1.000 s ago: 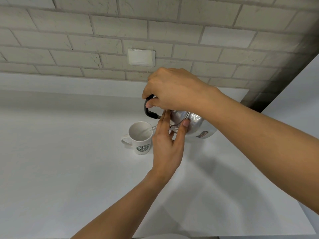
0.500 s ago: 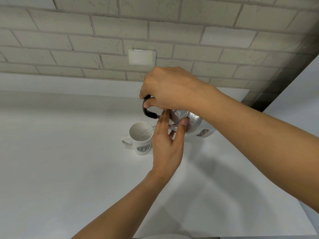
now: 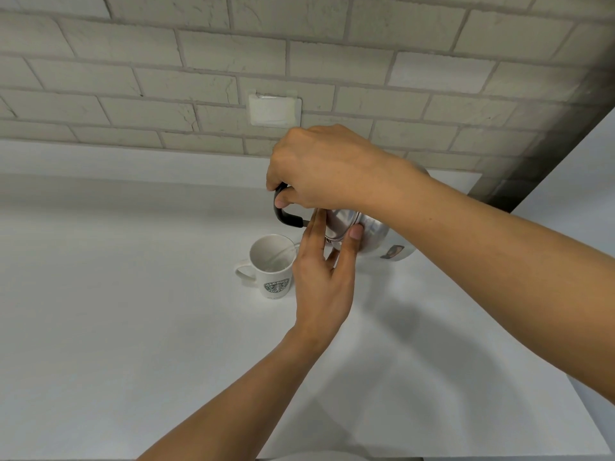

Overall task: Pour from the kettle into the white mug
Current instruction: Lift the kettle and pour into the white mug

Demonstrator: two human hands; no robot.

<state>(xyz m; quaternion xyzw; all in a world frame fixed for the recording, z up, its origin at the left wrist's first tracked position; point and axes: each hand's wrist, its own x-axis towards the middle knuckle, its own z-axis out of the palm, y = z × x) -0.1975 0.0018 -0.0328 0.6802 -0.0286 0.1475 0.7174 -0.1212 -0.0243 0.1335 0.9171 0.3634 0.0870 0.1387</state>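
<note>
The right hand (image 3: 319, 168) covers most of the kettle's black handle (image 3: 283, 216), and its forearm hides the top and far side of the kettle (image 3: 372, 234). The left hand (image 3: 321, 281) hides the spout and part of the lid (image 3: 339, 224). The small label (image 3: 394, 251) on the kettle's body is too blurred to read. Both forearms run out of the picture, and a pale rounded shape (image 3: 316, 456) is cut off by the bottom edge

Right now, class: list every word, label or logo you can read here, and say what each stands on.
"STARBUCKS", partly legible, arcs round the green round logo on the white mug.
Small text under that logo: too blurred to read.
Sticker low on the steel kettle: too small to read.
Nothing else bears text.
</note>
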